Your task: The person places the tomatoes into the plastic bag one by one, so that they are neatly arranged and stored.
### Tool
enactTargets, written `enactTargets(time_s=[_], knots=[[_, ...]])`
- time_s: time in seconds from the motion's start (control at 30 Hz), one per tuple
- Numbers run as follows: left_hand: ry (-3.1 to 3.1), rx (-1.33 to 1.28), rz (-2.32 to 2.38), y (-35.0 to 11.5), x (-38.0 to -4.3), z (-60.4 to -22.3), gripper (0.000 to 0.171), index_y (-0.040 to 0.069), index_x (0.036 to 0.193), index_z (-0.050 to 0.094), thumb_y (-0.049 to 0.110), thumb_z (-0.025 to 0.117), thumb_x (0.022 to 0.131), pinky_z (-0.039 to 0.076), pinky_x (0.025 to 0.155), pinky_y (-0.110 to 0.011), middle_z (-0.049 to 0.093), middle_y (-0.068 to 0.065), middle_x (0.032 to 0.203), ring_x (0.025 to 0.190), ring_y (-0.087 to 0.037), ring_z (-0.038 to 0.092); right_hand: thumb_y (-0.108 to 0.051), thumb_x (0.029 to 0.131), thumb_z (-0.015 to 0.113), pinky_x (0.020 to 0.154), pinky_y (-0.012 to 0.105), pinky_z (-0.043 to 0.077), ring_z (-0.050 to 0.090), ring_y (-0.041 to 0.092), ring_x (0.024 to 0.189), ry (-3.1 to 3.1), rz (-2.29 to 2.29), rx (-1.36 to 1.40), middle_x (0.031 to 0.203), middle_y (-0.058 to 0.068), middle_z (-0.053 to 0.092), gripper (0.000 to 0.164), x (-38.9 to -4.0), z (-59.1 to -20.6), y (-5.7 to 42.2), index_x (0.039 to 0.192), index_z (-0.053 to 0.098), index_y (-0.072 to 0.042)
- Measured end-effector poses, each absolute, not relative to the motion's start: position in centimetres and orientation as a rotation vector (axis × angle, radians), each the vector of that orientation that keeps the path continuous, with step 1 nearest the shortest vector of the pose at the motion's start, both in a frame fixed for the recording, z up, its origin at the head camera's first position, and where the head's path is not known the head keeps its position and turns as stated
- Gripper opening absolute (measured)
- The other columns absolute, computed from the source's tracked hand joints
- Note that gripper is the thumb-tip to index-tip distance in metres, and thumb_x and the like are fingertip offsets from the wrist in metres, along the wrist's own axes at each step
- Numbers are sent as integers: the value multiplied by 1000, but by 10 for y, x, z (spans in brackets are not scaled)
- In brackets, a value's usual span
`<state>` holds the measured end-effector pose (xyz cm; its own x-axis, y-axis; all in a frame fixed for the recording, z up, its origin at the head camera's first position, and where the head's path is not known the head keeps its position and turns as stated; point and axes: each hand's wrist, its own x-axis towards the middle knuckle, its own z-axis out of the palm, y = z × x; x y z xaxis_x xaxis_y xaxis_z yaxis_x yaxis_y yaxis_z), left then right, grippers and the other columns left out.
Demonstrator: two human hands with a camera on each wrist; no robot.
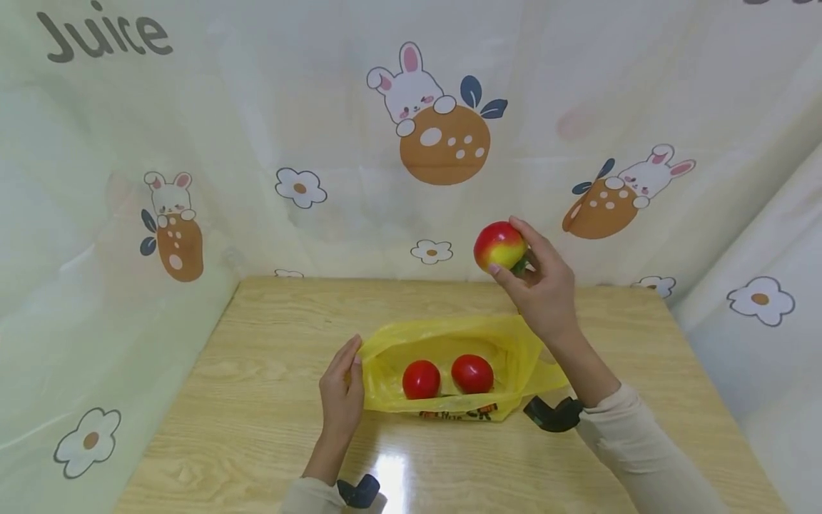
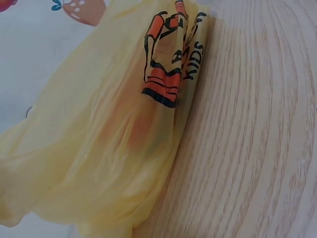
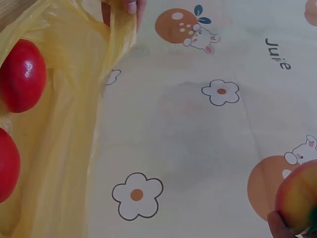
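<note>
Carefully, my right hand [image 1: 546,291] is pinching the fruit [image 1: 498,245] up at the far right of the bag [image 1: 443,330], whose left edge my left hand [image 1: 341,395] is holding; I'm risking a drop if this pinch slackens.

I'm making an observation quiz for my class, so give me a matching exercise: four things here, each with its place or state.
1. Red-and-yellow fruit
2. Two round red things
3. Yellow bag
4. Left hand

A. Inside the bag
B. Holding the bag's rim
C. In the right hand, outside the bag
D. Open-mouthed on the wooden table

Pairs: 1-C, 2-A, 3-D, 4-B
</note>
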<state>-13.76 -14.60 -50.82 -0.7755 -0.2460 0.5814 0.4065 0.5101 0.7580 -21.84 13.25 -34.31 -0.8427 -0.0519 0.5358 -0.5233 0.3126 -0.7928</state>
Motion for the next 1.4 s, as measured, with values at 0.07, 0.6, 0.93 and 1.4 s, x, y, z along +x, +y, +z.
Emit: enactTargets(time_s=[0.07, 0.6, 0.93, 1.4], knots=[[-2104, -128, -1282, -146, -138, -508, 30, -12, 123, 62, -10, 54, 94, 37, 101, -6, 63, -25, 126, 118, -41, 60, -5, 86, 72, 82, 8, 52, 61, 36, 118, -2188, 1531, 509, 140, 10, 55, 63, -218, -344, 131, 144, 50, -15], [-2137, -114, -1254, -146, -139, -506, 30, -11, 123, 62, -9, 54, 94, 49, 98, -44, 63, -24, 127, 119, -39, 60, -10, 87, 74, 85, 5, 48, 60, 31, 118, -2265, 1459, 531, 140, 8, 54, 64, -217, -358, 128, 145, 49, -20], [-2131, -117, -1266, -145, -140, -505, 30, -10, 124, 62, -8, 54, 95, 48, 101, -36, 63, -24, 127, 120, -39, 60, -13, 86, 74, 84, 7, 48, 57, 28, 120, -2348, 1432, 535, 143, 7, 52, 65, -214, -371, 127, 145, 48, -20], [-2125, -124, -1271, -143, -140, -506, 29, -11, 123, 61, -8, 53, 95, 48, 98, -46, 63, -25, 127, 120, -40, 59, -12, 85, 76, 86, 46, 59, 56, 26, 121, -2380, 1397, 595, 146, 6, 50, 68, -211, -382, 123, 146, 48, -22]])
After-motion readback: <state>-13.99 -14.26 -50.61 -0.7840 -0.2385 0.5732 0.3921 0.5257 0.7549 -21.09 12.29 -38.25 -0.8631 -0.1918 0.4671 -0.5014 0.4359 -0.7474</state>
